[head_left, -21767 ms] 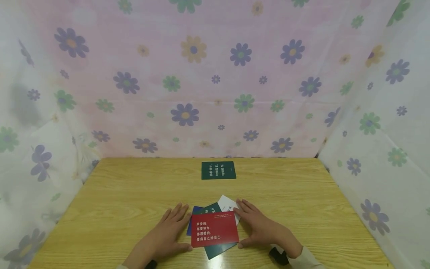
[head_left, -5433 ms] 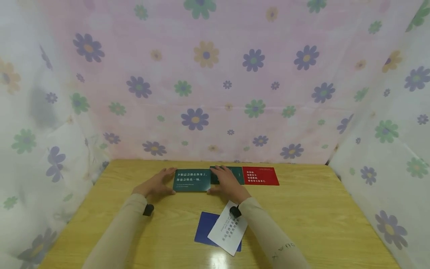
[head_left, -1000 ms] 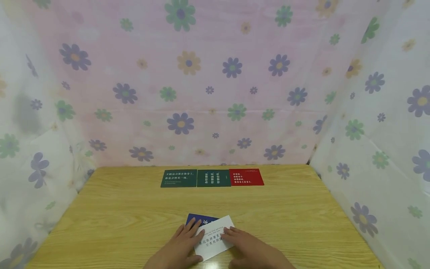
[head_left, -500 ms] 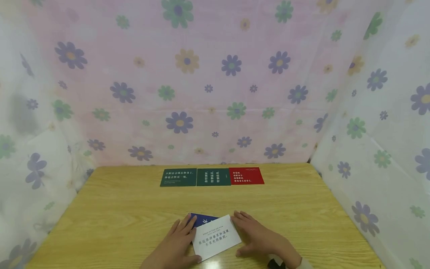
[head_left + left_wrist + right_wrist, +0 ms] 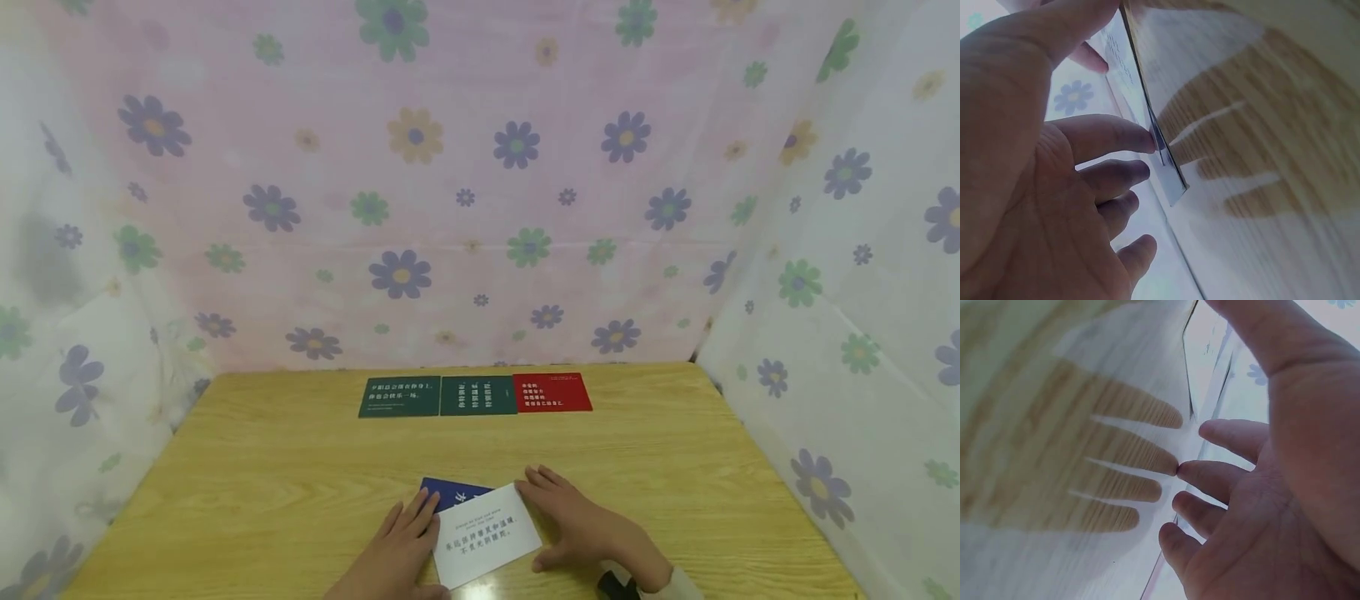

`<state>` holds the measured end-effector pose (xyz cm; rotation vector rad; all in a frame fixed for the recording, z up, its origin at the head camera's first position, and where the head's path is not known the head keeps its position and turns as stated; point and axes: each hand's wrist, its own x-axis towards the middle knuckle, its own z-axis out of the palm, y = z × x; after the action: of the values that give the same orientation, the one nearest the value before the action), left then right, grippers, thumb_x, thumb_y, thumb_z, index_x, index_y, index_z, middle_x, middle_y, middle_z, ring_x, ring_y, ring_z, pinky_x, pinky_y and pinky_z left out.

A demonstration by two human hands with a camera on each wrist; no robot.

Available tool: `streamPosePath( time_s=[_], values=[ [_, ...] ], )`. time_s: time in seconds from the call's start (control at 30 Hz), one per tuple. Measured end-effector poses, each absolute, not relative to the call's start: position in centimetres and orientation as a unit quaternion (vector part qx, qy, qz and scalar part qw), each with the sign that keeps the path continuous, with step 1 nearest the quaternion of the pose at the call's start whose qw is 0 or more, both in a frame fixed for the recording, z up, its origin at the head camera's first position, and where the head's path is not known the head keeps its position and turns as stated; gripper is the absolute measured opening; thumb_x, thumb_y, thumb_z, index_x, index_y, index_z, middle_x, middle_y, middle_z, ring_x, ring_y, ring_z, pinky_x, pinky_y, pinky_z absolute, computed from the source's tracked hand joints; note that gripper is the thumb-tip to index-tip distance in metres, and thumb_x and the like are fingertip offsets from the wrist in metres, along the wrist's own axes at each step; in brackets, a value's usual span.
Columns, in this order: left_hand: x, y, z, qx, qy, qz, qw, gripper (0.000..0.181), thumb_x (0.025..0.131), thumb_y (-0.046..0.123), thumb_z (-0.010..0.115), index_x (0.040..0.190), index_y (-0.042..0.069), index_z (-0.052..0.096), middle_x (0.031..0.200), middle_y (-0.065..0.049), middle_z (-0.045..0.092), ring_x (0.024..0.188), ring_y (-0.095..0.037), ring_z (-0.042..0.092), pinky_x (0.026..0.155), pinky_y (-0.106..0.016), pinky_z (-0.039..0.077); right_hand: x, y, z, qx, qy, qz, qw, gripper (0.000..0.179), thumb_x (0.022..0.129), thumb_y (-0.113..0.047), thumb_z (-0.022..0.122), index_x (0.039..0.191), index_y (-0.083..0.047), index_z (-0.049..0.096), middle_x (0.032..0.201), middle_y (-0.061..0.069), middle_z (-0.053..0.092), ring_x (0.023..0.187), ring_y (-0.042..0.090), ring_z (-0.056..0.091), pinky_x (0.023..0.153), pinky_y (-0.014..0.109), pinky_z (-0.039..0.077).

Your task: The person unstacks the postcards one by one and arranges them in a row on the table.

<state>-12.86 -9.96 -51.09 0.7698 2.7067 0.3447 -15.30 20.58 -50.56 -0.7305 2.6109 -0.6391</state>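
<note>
A white card [image 5: 486, 537] with dark printed characters lies slanted over a blue card [image 5: 452, 493] near the front of the table. Only the blue card's upper part shows. My left hand [image 5: 393, 550] rests along the left side of both cards, its fingers extended and its thumb by the lower edge. In the left wrist view, the index fingertip [image 5: 1147, 140] meets the card edges. At the white card's right side is my right hand [image 5: 581, 525], fingers relaxed and thumb spread. The right wrist view has its fingertips [image 5: 1188, 469] on the table just beyond the white card's corner.
Along the table's far side lie a green card [image 5: 400, 397], a second green card [image 5: 478, 395] and a red card [image 5: 552, 392] in a row, edge to edge. Flower-print cloth [image 5: 480, 250] walls in the wooden table [image 5: 262, 483].
Over the past second my right hand has slid off the white card to its right side. Earlier, the red card and one green card moved from the front pile to the back row.
</note>
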Motion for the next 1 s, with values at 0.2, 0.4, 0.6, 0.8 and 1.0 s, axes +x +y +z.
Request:
streamPosePath(
  time_s=[0.2,0.4,0.6,0.8,1.0],
  values=[
    [-12.9,-9.9,-50.8,0.261,0.942,0.132,0.161,0.095,0.08,0.063,0.075,0.145,-0.002,0.053,0.164,-0.018,0.033,0.155,-0.038,0.02,0.122,-0.063,0.021,-15.7,20.6,-50.7,-0.251,0.924,-0.227,0.18,0.094,0.075,-0.045,0.088,0.155,-0.021,0.044,0.168,0.007,0.028,0.155,0.035,0.02,0.121,0.058,0.029],
    [-12.9,-10.0,-50.9,0.269,0.943,0.134,0.145,0.097,0.078,0.063,0.077,0.145,-0.002,0.053,0.163,-0.018,0.034,0.154,-0.039,0.021,0.122,-0.063,0.021,-15.6,20.5,-50.7,-0.244,0.924,-0.234,0.18,0.095,0.074,-0.043,0.089,0.155,-0.02,0.044,0.168,0.008,0.028,0.155,0.037,0.02,0.121,0.06,0.029],
    [-12.9,-10.7,-51.4,0.255,0.948,0.154,0.116,0.113,0.071,0.062,0.083,0.147,-0.012,0.044,0.164,-0.028,0.025,0.153,-0.046,0.018,0.12,-0.069,0.02,-16.7,19.7,-50.6,-0.263,0.926,-0.213,0.167,0.109,0.067,-0.048,0.092,0.157,-0.015,0.04,0.168,0.015,0.025,0.155,0.04,0.018,0.122,0.061,0.026],
    [-12.8,-10.9,-51.5,0.263,0.946,0.155,0.113,0.109,0.073,0.062,0.082,0.145,-0.011,0.047,0.163,-0.028,0.026,0.153,-0.046,0.018,0.12,-0.068,0.021,-16.8,19.4,-50.8,-0.245,0.934,-0.201,0.166,0.105,0.063,-0.05,0.094,0.152,-0.019,0.048,0.166,0.013,0.03,0.154,0.039,0.021,0.122,0.06,0.027],
    [-12.8,-10.6,-51.6,0.27,0.947,0.147,0.097,0.101,0.076,0.058,0.081,0.145,-0.01,0.049,0.163,-0.026,0.029,0.152,-0.045,0.022,0.12,-0.066,0.025,-16.2,20.1,-50.7,-0.249,0.938,-0.203,0.131,0.103,0.062,-0.051,0.094,0.147,-0.013,0.052,0.163,0.017,0.035,0.153,0.041,0.025,0.122,0.061,0.026]
  ],
)
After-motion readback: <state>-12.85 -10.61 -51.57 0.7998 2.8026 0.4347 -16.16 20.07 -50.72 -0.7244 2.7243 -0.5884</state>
